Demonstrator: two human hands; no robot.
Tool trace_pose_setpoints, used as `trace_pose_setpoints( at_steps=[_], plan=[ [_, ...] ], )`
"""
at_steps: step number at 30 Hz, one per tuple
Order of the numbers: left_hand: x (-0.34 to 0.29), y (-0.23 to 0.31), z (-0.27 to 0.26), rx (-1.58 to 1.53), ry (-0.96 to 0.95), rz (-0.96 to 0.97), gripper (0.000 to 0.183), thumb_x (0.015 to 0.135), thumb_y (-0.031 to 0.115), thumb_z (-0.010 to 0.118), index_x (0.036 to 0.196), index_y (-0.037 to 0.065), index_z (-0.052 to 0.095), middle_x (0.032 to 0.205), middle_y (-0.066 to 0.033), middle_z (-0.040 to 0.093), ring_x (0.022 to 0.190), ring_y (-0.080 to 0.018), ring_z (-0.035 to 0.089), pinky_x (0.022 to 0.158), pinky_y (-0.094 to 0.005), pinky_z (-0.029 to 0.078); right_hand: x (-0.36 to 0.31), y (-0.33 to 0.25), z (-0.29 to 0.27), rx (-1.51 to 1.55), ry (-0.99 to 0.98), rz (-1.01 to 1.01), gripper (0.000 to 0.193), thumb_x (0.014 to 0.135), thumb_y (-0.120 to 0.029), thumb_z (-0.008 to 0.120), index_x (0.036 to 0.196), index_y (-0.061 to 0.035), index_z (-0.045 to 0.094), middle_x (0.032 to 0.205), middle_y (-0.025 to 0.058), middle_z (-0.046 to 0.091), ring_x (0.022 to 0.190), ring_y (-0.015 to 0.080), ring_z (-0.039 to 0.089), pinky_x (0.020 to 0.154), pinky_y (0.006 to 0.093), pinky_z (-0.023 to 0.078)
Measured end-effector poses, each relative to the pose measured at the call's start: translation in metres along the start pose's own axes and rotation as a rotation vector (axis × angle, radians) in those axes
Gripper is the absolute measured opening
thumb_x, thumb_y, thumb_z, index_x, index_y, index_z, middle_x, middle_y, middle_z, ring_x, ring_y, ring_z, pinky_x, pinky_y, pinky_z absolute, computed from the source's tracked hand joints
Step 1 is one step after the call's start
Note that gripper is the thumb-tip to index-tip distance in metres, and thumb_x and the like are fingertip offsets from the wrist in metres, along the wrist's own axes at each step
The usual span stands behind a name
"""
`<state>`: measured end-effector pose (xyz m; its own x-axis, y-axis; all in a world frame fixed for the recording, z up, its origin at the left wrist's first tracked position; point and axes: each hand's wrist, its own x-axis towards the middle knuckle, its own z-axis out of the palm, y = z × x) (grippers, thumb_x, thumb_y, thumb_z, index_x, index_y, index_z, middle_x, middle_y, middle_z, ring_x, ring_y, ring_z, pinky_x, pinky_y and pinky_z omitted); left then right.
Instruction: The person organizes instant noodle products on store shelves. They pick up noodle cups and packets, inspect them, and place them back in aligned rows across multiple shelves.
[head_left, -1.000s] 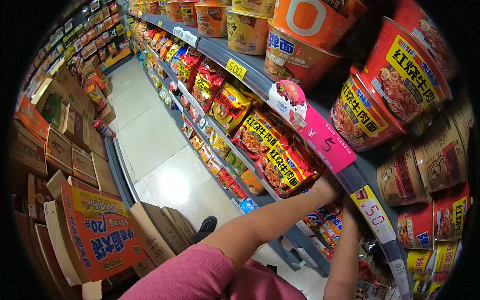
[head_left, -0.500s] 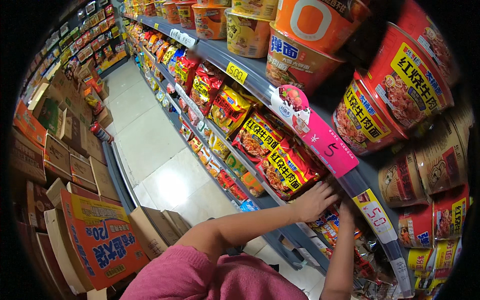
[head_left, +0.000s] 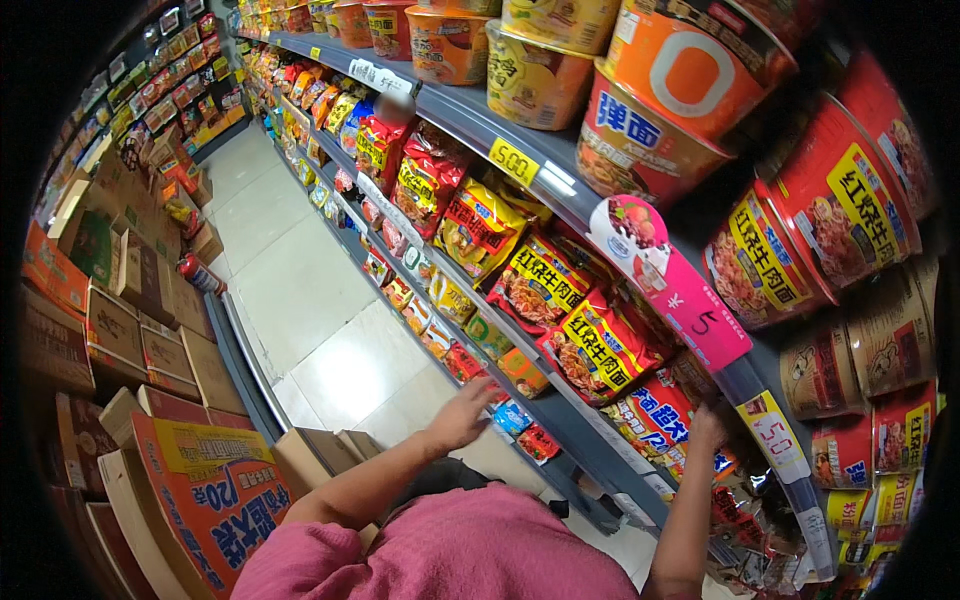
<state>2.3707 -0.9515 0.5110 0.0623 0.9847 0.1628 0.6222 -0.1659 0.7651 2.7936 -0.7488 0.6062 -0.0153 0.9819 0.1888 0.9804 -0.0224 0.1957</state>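
My left hand (head_left: 462,412) is over the aisle beside the lower shelf edge, fingers stretched out and apart, with nothing in them. Reaching into the middle shelf is my right hand (head_left: 707,430), beside an orange and blue packet (head_left: 655,420) that lies flat. Its fingers are mostly hidden, so I cannot make out whether it grips anything. Just left of that packet stands a red instant noodle bag (head_left: 600,348) with a yellow label, and a similar noodle bag (head_left: 542,283) comes after it.
Noodle cups (head_left: 640,130) and red noodle tubs (head_left: 845,210) fill the upper shelf at right. A pink price sign (head_left: 700,318) juts from the shelf edge. Cardboard boxes (head_left: 165,345) are piled along the left, and a tiled aisle (head_left: 330,350) runs between.
My left hand has drawn back from the shelf, leftward over the aisle. The orange and blue packet now shows more fully. My right hand stays in the shelf, and the view has shifted slightly.
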Motion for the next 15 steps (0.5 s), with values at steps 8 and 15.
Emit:
trace_pose_setpoints(
  at_steps=[8, 15],
  plan=[
    [-0.066, -0.102, -0.054, 0.163, 0.051, -0.395, 0.07, 0.08, 0.013, 0.073, 0.143, 0.006, 0.045, 0.148, -0.0253, 0.042, 0.137, -0.0425, 0.04, 0.111, -0.0458, 0.04, -0.038, -0.052, -0.039, 0.258, 0.362, 0.206, 0.05, 0.099, -0.04, 0.054, 0.128, 0.0003, 0.061, 0.131, 0.0257, 0.059, 0.119, 0.0449, 0.053, 0.104, 0.0546, 0.037],
    [0.041, -0.101, -0.091, 0.166, 0.209, -0.061, 0.077, 0.076, 0.01, 0.074, 0.145, 0.004, 0.041, 0.147, -0.0239, 0.042, 0.135, -0.0425, 0.042, 0.112, -0.0462, 0.039, -0.08, -0.104, -0.02, 0.316, 0.579, 0.124, 0.047, 0.102, -0.034, 0.048, 0.136, -0.0018, 0.053, 0.149, 0.0239, 0.041, 0.14, 0.0429, 0.033, 0.117, 0.0577, 0.019]
  ],
)
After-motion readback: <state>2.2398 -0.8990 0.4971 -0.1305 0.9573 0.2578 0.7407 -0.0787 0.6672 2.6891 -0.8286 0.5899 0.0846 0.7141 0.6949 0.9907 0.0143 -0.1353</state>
